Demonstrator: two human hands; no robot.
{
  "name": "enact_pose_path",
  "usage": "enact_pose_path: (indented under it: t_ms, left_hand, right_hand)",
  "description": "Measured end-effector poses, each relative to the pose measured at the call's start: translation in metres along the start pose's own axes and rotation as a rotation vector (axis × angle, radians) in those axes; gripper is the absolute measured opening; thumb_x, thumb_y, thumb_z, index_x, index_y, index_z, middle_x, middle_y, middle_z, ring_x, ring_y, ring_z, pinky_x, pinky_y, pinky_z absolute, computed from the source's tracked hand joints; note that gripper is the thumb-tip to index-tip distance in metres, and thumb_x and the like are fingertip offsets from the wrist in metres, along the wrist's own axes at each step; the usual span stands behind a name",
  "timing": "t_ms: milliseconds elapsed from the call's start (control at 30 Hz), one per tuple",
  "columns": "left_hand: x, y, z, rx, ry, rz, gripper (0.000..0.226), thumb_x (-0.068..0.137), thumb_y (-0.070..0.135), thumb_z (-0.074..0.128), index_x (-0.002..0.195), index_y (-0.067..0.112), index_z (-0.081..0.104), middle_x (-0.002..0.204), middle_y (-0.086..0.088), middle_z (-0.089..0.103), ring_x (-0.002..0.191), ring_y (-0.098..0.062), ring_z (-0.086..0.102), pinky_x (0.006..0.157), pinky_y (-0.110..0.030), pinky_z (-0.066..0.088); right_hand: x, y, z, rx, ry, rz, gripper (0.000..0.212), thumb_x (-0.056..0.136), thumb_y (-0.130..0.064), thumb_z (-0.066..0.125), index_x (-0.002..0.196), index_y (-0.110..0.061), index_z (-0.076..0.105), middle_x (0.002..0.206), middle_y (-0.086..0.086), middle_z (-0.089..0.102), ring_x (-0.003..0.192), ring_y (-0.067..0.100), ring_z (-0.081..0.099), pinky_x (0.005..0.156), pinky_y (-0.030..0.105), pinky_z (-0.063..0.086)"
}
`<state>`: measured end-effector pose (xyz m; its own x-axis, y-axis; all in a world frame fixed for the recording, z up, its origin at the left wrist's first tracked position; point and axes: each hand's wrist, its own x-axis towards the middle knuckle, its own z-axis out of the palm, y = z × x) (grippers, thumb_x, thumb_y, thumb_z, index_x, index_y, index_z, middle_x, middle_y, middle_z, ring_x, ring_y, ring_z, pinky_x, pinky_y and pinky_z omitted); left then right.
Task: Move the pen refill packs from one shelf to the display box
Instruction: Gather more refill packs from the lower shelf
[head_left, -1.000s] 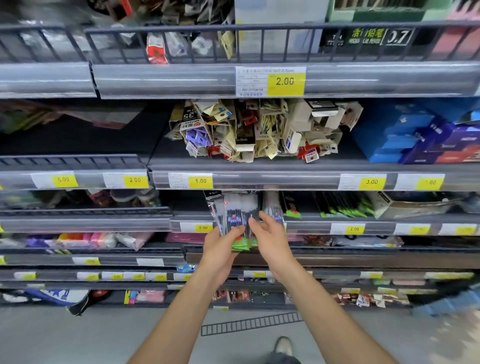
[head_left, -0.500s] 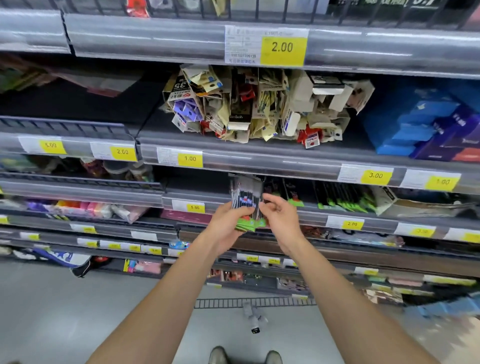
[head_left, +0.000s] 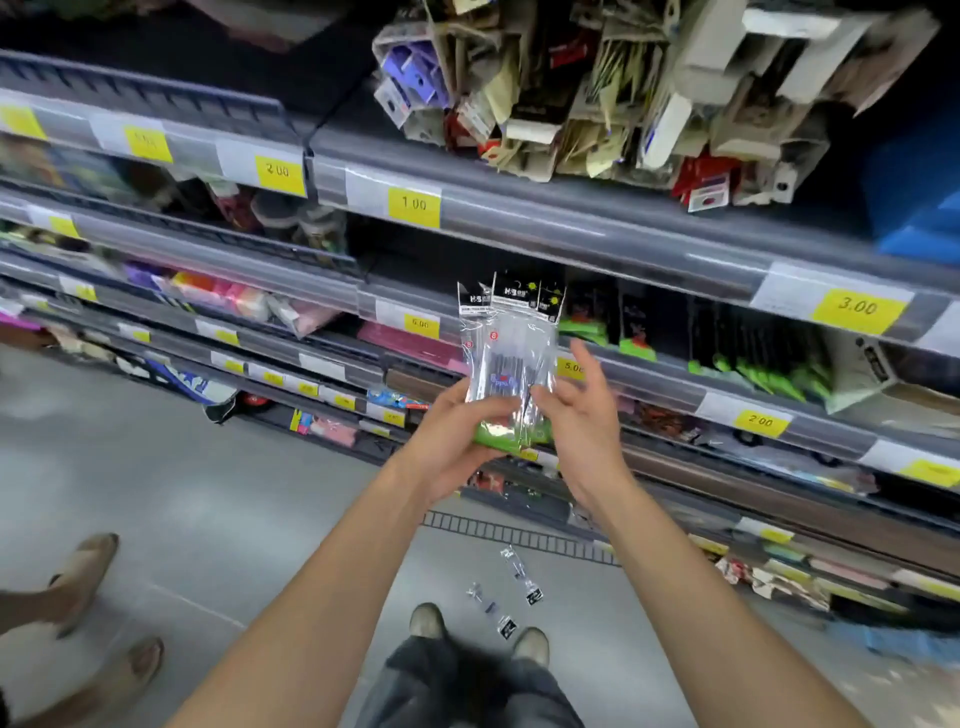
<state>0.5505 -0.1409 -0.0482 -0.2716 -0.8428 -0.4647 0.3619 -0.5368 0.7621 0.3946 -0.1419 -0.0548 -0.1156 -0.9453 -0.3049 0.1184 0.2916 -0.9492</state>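
A bundle of clear pen refill packs with black header cards and green bottoms stands upright in front of the shelves. My left hand grips the bundle's lower end from the left and below. My right hand touches its right edge, fingers spread and loosely bent. Two more refill packs lie on the grey floor near my shoes. More packs with green ends stay on the shelf to the right. I see no display box.
Grey shelf rails with yellow price tags run across the view. A pile of carded stationery fills the upper shelf. Another person's feet stand at the left on the floor. A black shelf grate lies on the floor below.
Both hands have pulled the bundle out from the shelf toward me. The view has tilted down, showing the floor. Two packs now lie on the floor by my feet.
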Motion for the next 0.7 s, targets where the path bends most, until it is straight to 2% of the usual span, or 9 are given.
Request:
enact_pose_path:
  t_ms: [33,100,200,267,367,467,533,600,700]
  left_hand:
    - [-0.004,-0.006,-0.008,-0.028,0.014,-0.011,0.028,0.089,-0.001,0.076,0.109,0.018,0.079,0.113,-0.01,0.077,0.104,-0.029,0.07,0.098,-0.056,0.058]
    - [-0.011,-0.02,-0.026,-0.048,0.012,-0.019,0.027,0.088,-0.002,0.076,0.109,0.014,0.077,0.113,-0.012,0.078,0.1,-0.031,0.075,0.097,-0.057,0.059]
    - [-0.019,-0.051,-0.057,-0.044,0.086,-0.048,0.027,0.086,0.001,0.078,0.109,0.014,0.079,0.111,-0.014,0.079,0.098,-0.032,0.075,0.098,-0.06,0.057]
    - [-0.021,-0.08,-0.082,-0.042,0.126,-0.091,0.038,0.083,0.006,0.081,0.12,0.008,0.075,0.116,-0.018,0.076,0.103,-0.035,0.071,0.098,-0.057,0.059]
    - [-0.01,-0.131,-0.124,-0.047,0.19,-0.13,0.035,0.084,0.004,0.081,0.118,0.006,0.076,0.109,-0.017,0.076,0.099,-0.034,0.069,0.084,-0.046,0.064]
    - [0.012,-0.194,-0.17,-0.069,0.252,-0.128,0.022,0.081,0.006,0.082,0.102,0.014,0.082,0.1,-0.014,0.076,0.093,-0.031,0.067,0.087,-0.047,0.063]
    - [0.034,-0.247,-0.206,-0.092,0.292,-0.138,0.025,0.082,0.007,0.082,0.107,0.01,0.082,0.106,-0.017,0.074,0.1,-0.033,0.065,0.09,-0.045,0.062]
    - [0.059,-0.305,-0.242,-0.137,0.328,-0.152,0.031,0.088,0.003,0.078,0.119,0.003,0.075,0.112,-0.022,0.067,0.105,-0.035,0.058,0.089,-0.04,0.062]
    - [0.1,-0.4,-0.293,-0.166,0.356,-0.185,0.026,0.093,-0.001,0.071,0.118,0.005,0.072,0.115,-0.022,0.059,0.108,-0.035,0.054,0.096,-0.046,0.056]
  right_hand:
    - [-0.004,0.008,0.005,-0.02,-0.036,0.002,0.057,0.098,-0.006,0.061,0.147,-0.032,0.047,0.133,0.005,0.067,0.121,0.02,0.064,0.102,0.044,0.052]
    - [-0.012,0.026,0.016,-0.077,-0.09,-0.006,0.039,0.102,-0.003,0.052,0.138,-0.019,0.06,0.131,0.003,0.068,0.122,0.019,0.063,0.104,0.042,0.051]
    - [-0.023,0.057,0.029,-0.116,-0.138,0.025,0.036,0.103,-0.001,0.048,0.111,-0.027,0.071,0.109,-0.007,0.077,0.103,0.009,0.071,0.084,0.025,0.054]
    - [-0.027,0.085,0.033,-0.16,-0.183,0.096,0.036,0.103,-0.002,0.049,0.107,-0.029,0.072,0.103,-0.013,0.078,0.097,0.003,0.072,0.075,0.016,0.054]
    - [-0.019,0.147,0.037,-0.215,-0.21,0.159,0.027,0.102,-0.009,0.056,0.113,-0.028,0.073,0.109,-0.011,0.077,0.102,0.004,0.071,0.083,0.017,0.055]
    - [-0.003,0.24,0.032,-0.279,-0.078,0.209,0.023,0.1,-0.014,0.061,0.099,-0.032,0.074,0.101,-0.015,0.076,0.095,0.0,0.07,0.084,0.014,0.053]
    - [0.01,0.319,0.023,-0.356,-0.008,0.286,0.021,0.098,-0.014,0.063,0.09,-0.032,0.073,0.093,-0.017,0.074,0.088,0.004,0.067,0.078,0.017,0.05]
    - [0.025,0.404,0.008,-0.448,-0.01,0.381,0.022,0.095,-0.013,0.064,0.085,-0.03,0.073,0.089,-0.013,0.072,0.086,0.011,0.064,0.077,0.023,0.047]
    - [0.05,0.541,-0.014,-0.703,-0.115,0.492,0.022,0.088,-0.008,0.059,0.087,-0.02,0.077,0.091,0.0,0.072,0.085,0.02,0.061,0.077,0.029,0.047]
